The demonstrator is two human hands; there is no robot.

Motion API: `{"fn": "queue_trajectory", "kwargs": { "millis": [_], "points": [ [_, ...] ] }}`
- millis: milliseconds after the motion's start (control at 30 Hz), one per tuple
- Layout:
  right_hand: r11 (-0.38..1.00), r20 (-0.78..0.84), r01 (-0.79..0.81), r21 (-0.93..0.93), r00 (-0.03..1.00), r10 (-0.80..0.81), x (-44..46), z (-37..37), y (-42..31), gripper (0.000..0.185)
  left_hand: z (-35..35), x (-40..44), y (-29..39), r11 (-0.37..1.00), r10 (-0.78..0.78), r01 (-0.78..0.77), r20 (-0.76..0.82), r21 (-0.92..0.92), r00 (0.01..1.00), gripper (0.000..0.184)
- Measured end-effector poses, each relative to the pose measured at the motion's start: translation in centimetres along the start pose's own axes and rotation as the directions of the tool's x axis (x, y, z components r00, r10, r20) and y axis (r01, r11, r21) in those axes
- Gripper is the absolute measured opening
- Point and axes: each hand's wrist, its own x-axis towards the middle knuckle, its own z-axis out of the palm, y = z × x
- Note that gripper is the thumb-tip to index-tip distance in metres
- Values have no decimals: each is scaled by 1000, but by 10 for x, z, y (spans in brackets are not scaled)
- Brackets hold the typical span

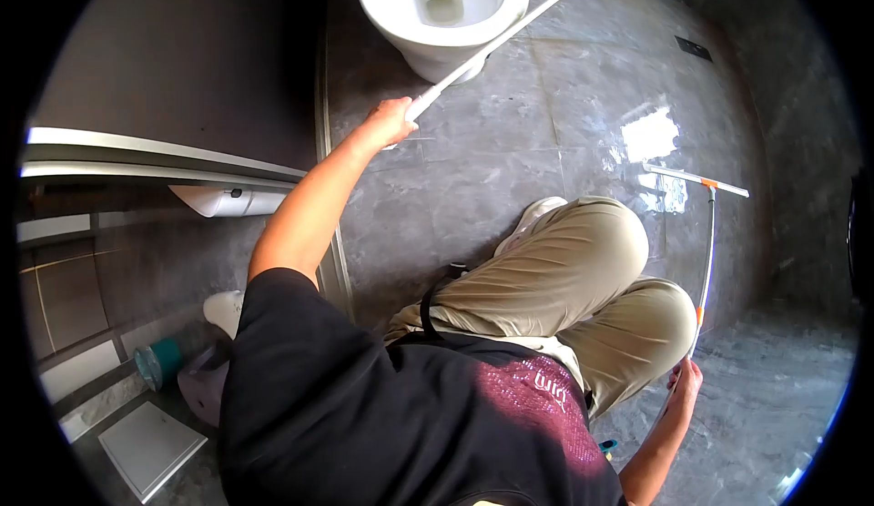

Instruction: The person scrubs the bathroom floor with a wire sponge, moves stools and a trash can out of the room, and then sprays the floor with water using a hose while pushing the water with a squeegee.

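My left hand [390,124] is closed around the lower end of a long white pole [510,37]. The pole slants up to the right, passing in front of the white toilet [410,33], and its far end leaves the view. Down at the lower right, my right hand [685,379] grips the handle of a floor squeegee [708,251] with orange joints. The squeegee's wide head points away from me, over the grey tiled floor [492,133] beside a bright reflection. My bent knees lie between the two hands.
A dark panel [182,69] with a pale metal edge stands on the left. Below it are a teal container [159,362], a purplish bin [202,386] and a flat white board [152,450]. A dark floor drain [694,48] lies near the right wall.
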Motion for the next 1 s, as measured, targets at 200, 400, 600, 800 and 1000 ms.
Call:
{"fn": "queue_trajectory", "kwargs": {
  "millis": [200,400,600,800,1000],
  "points": [
    [999,70,-33,9,997,32,10,1,4,26,55,23,28,995,-29,20,-85,-97,996,35],
    [989,281,-26,-149,957,68,24,27,-25,19,92,49,62,948,-75,43,-90,-314,993,32],
    [935,470,201,-292,882,-43,40,82,-75,22,86,64,103,961,-25,-34,-211,-274,977,30],
    [943,625,267,-198,775,-88,149,185,-61,25,73,84,119,973,11,-71,-265,-218,964,31],
    [864,570,457,-211,776,-271,148,281,-120,27,59,93,144,983,41,-92,-295,-160,954,32]
  ]
}}
